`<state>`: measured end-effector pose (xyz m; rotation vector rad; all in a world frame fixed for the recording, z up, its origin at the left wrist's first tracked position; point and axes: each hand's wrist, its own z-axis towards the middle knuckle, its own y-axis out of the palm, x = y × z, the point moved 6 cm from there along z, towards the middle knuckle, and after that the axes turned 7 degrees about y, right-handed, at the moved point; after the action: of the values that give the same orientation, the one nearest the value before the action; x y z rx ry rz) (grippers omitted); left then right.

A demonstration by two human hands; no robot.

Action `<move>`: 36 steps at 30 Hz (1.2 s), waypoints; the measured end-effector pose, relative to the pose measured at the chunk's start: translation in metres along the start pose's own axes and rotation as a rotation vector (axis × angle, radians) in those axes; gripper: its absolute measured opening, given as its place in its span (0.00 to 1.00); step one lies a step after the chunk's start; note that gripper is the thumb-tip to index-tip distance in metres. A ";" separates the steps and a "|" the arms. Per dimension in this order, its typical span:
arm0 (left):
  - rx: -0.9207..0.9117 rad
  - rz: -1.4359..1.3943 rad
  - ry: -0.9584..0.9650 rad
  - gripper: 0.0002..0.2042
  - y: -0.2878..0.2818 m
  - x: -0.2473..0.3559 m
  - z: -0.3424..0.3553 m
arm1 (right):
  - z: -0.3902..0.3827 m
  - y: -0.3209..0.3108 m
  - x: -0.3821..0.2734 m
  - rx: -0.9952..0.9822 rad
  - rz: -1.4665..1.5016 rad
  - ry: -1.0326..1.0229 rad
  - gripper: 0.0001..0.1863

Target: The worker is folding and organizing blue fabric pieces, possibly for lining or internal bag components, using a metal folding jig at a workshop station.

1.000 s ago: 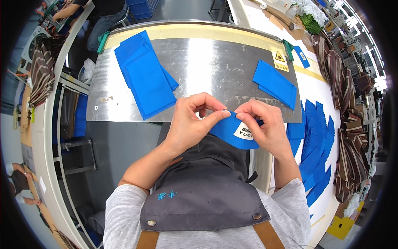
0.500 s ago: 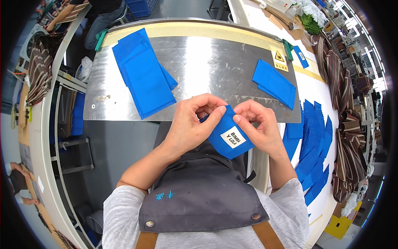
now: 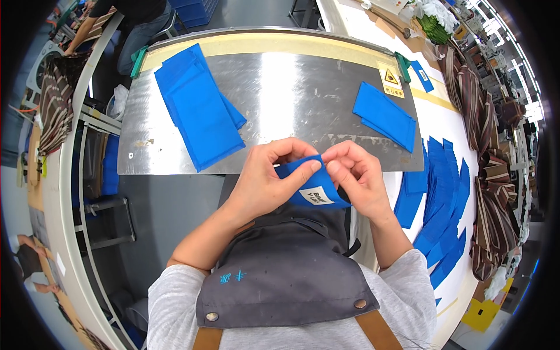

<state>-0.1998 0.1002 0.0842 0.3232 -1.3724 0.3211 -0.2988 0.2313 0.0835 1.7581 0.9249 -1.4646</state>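
Note:
A small blue fabric piece point(image 3: 296, 170) with a white printed label point(image 3: 316, 196) is held up between my two hands, just off the near edge of the metal plate point(image 3: 280, 125). My left hand point(image 3: 269, 178) pinches its upper edge between thumb and fingers. Close beside it, my right hand point(image 3: 360, 179) pinches the upper corner, thumb against fingertips. The labelled face tilts downward and bends away, so part of the label is foreshortened. Fingers hide some of the cloth's edge.
Blue fabric strips point(image 3: 204, 111) lie stacked at the plate's left, and smaller folded blue pieces point(image 3: 385, 116) at its right. On the white table point(image 3: 408, 256) are overlapping blue pieces point(image 3: 440, 204) and striped brown cloth point(image 3: 496, 210). A green clamp point(image 3: 403, 67) grips the plate's corner. A seated person point(image 3: 143, 29) is at far left.
The fabric piece has tilted, its labelled lower part swinging up and to the left. Both hands keep their pinch on its top edge, and the right hand has turned slightly.

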 end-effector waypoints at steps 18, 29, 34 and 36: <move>-0.196 -0.050 -0.147 0.07 0.012 -0.001 -0.004 | -0.014 -0.008 -0.019 0.050 -0.297 -0.294 0.08; -0.324 -0.163 -0.268 0.06 0.024 -0.001 -0.008 | -0.017 -0.007 -0.019 0.056 -0.373 -0.305 0.04; -0.158 0.070 -0.086 0.06 0.018 0.006 -0.010 | -0.014 -0.011 -0.016 0.047 -0.313 -0.318 0.08; -0.147 0.119 -0.031 0.06 0.017 0.012 -0.010 | -0.015 -0.010 -0.020 0.041 -0.313 -0.348 0.09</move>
<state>-0.1954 0.1206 0.0955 0.1253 -1.4400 0.3128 -0.3015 0.2468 0.1053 1.3641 1.0175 -1.9266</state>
